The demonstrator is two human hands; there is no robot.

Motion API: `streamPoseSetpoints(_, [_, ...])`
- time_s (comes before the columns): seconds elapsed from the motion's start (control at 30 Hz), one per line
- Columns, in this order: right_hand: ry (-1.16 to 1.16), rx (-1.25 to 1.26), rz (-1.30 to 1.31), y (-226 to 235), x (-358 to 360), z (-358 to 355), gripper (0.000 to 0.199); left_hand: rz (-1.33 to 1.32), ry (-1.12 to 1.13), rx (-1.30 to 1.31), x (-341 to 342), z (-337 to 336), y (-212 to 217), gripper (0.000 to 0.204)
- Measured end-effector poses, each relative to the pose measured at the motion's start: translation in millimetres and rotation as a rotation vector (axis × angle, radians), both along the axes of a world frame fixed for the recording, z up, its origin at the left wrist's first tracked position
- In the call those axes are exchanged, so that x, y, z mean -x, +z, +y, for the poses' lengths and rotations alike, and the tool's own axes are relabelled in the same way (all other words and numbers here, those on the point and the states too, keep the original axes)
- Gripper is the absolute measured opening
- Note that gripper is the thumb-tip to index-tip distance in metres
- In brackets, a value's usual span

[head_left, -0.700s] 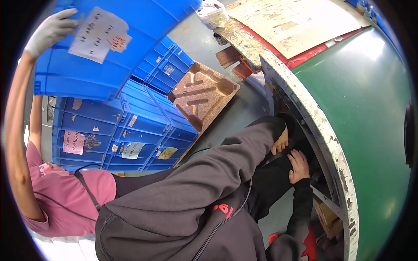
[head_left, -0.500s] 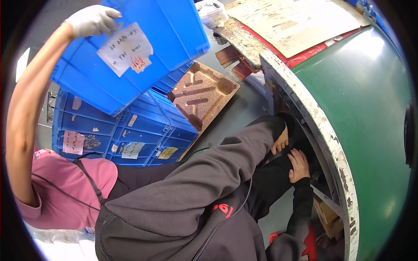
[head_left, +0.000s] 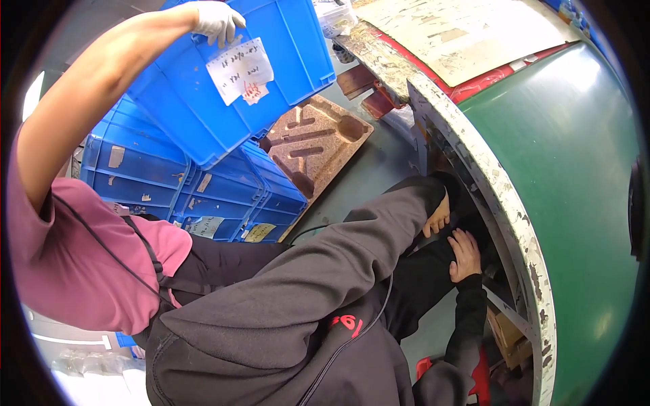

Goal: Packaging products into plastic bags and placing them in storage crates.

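My left hand (head_left: 438, 216), at the end of a long black sleeve (head_left: 325, 264), rests near my knee in dark trousers beneath the table's edge. Its fingers hang loosely bent, partly in shadow, and nothing shows in them. Close beside it, my right hand (head_left: 465, 256) lies flat on the black trouser leg (head_left: 423, 284), fingers stretched out and empty. At the left, a person in a pink shirt (head_left: 88, 264) grips a large blue crate (head_left: 291, 61) with a white-gloved hand (head_left: 218, 23). A handwritten paper label (head_left: 238, 70) is stuck on that crate.
A table with a green top (head_left: 555, 155) and worn white edge curves along my right. Stacked blue crates (head_left: 149, 172) stand at the left, beside a brown moulded pallet (head_left: 315, 145). Cardboard (head_left: 460, 40) covers the table's far end. Boxes (head_left: 508, 335) sit under the table.
The other person has leaned in closer and shifted the blue crate to the right, their gloved hand moving with it. My two hands have stayed where they were.
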State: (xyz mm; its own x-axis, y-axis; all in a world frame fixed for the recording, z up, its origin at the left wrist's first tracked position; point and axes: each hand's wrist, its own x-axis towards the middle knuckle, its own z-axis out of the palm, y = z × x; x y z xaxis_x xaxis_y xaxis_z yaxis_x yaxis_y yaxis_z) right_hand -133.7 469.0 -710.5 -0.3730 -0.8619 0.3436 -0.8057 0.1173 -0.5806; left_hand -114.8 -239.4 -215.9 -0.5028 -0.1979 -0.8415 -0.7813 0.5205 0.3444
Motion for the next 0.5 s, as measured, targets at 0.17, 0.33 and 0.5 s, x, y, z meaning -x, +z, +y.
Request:
streamPoseSetpoints(0.17, [0.069, 0.075, 0.010, -3, 10, -35, 0.063, 0.029, 0.086, -0.276, -77, -63, -25, 0.035])
streamPoseSetpoints(0.33, [0.014, 0.017, 0.004, -3, 3, -7, 0.063, 0.244, -0.631, -0.615, -1, 216, -257, 0.026])
streamPoseSetpoints(0.5, [-0.031, -0.015, -0.021, -11, -8, 16, 0.062, 0.491, -1.325, -0.924, 17, 378, -367, 0.017])
